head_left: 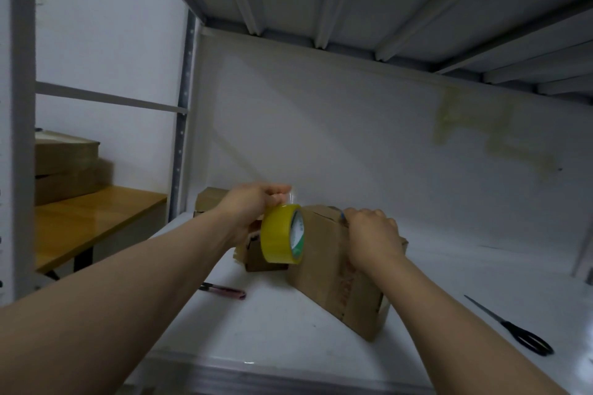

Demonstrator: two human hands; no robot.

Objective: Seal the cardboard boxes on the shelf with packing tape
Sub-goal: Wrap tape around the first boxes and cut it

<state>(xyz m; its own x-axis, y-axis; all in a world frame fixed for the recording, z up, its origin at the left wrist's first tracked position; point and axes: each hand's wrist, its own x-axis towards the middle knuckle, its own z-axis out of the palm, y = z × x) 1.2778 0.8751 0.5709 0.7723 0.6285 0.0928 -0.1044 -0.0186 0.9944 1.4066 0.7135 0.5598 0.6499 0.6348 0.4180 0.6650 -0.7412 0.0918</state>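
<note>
Head view, looking into a white metal shelf.

- Left hand: fingers curled, gripping the yellow roll of packing tape at its upper rim. The roll stands on edge in the air, its green-and-white core label facing right. A short shiny bit of tape shows at the fingertips; I cannot tell whether it is a pulled-out end.
- Right hand: lies on top of the large brown cardboard box, fingers bent over its far upper edge and holding it. What the fingertips touch is hidden.
- The large brown cardboard box sits near the middle of the shelf board, set at an angle to the front edge. Its top flaps are down, with the seam visible beside the right hand.
- A smaller brown cardboard box sits just left of it, partly hidden behind the roll, with a torn flap at its left side.
- A third cardboard box stands in the back left corner of the board, behind the left wrist.
- A red box cutter lies towards the front left, beside the left forearm.
- Black-handled scissors lie near the front right, well apart from the boxes.
- Outside the shelf, left: a wooden table carrying stacked flat cardboard boxes.
</note>
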